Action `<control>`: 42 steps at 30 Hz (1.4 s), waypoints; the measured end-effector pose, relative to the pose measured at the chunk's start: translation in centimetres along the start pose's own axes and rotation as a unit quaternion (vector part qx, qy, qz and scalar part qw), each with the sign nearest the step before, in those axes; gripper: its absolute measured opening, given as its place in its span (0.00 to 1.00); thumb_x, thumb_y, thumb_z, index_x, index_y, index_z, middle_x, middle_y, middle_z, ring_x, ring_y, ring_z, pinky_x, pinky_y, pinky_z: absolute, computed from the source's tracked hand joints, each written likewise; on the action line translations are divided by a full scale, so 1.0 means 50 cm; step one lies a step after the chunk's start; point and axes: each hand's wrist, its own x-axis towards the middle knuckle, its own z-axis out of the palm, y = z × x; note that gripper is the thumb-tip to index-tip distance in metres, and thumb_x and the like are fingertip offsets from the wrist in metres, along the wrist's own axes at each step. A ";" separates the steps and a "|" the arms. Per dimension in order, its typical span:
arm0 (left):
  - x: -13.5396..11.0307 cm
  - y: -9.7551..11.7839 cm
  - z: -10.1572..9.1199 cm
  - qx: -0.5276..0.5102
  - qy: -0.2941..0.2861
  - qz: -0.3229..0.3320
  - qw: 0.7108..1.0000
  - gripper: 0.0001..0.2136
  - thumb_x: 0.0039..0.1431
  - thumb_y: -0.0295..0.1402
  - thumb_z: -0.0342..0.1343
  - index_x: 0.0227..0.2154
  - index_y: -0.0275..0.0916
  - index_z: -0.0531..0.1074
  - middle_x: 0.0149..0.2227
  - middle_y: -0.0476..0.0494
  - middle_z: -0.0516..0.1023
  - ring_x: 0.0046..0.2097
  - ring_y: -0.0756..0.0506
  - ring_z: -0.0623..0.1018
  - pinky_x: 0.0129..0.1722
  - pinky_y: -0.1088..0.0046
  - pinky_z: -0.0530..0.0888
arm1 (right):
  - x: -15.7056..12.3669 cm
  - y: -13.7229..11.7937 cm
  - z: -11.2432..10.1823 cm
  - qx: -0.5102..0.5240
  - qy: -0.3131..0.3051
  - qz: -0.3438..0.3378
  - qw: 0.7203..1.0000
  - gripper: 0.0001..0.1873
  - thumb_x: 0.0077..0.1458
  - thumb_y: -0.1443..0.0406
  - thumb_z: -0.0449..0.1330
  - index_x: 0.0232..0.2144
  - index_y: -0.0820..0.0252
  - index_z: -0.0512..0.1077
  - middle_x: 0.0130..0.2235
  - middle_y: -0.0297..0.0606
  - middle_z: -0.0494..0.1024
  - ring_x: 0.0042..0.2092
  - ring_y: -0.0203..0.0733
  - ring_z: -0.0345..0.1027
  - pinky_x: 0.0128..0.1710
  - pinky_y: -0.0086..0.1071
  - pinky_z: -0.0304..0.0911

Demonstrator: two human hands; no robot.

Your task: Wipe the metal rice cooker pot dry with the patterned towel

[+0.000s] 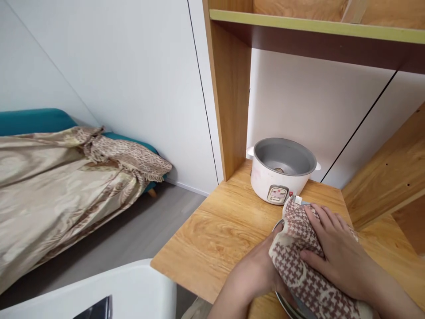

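Note:
My left hand [254, 268] is closed around the edge of a round, metal-rimmed piece [284, 306]. Its fingers are partly hidden, and the piece is mostly covered, so I cannot tell whether it is a lid or a pot. Over it lies a brown-and-white houndstooth cloth [295, 261] with a small white tag. My right hand [338, 248] presses this cloth down against the piece, thumb apart from the other fingers. Just beyond the cloth stands a white rice cooker [277, 185], upright and uncovered, its grey inside showing with no inner pot in it.
The cooker stands on a wooden desktop [212, 226] below a shelf with a yellow-green edge [315, 27]. A wooden side panel [232, 97] rises at the left. Near me is a white surface [142, 288] bearing a dark flat object [96, 309]. A draped teal sofa [36, 120] stands farther left.

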 end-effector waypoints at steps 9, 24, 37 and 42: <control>-0.019 0.010 -0.014 0.036 -0.001 0.038 0.999 0.37 0.55 0.46 0.62 0.67 0.49 0.60 0.68 0.40 0.65 0.67 0.36 0.67 0.68 0.53 0.63 | -0.041 -0.032 -0.002 -0.029 -0.083 -0.001 0.996 0.66 0.46 0.35 0.60 0.73 0.50 0.31 0.74 0.38 0.22 0.71 0.63 0.07 0.68 0.68 0.18; 0.003 0.015 -0.022 0.052 -0.071 0.046 0.995 0.55 0.39 0.45 0.71 0.71 0.45 0.51 0.69 0.37 0.63 0.68 0.32 0.64 0.69 0.53 0.61 | 0.003 0.005 -0.011 0.037 0.008 0.076 0.996 0.46 0.59 0.37 0.44 0.72 0.49 0.48 0.69 0.41 0.59 0.67 0.59 0.53 0.64 0.59 0.53; -0.012 0.000 -0.017 0.061 -0.038 0.038 0.997 0.44 0.53 0.47 0.64 0.71 0.44 0.54 0.73 0.37 0.54 0.71 0.34 0.61 0.70 0.55 0.60 | -0.017 -0.007 -0.006 -0.013 -0.041 0.007 0.999 0.63 0.46 0.32 0.58 0.73 0.42 0.33 0.76 0.37 0.37 0.75 0.58 0.27 0.71 0.62 0.32; 0.000 0.014 -0.021 0.058 -0.045 0.044 0.996 0.44 0.53 0.46 0.64 0.71 0.44 0.53 0.72 0.37 0.55 0.71 0.35 0.61 0.70 0.55 0.59 | -0.006 -0.006 -0.008 0.012 0.003 0.009 1.000 0.44 0.61 0.37 0.45 0.72 0.42 0.45 0.73 0.35 0.50 0.73 0.55 0.42 0.68 0.62 0.45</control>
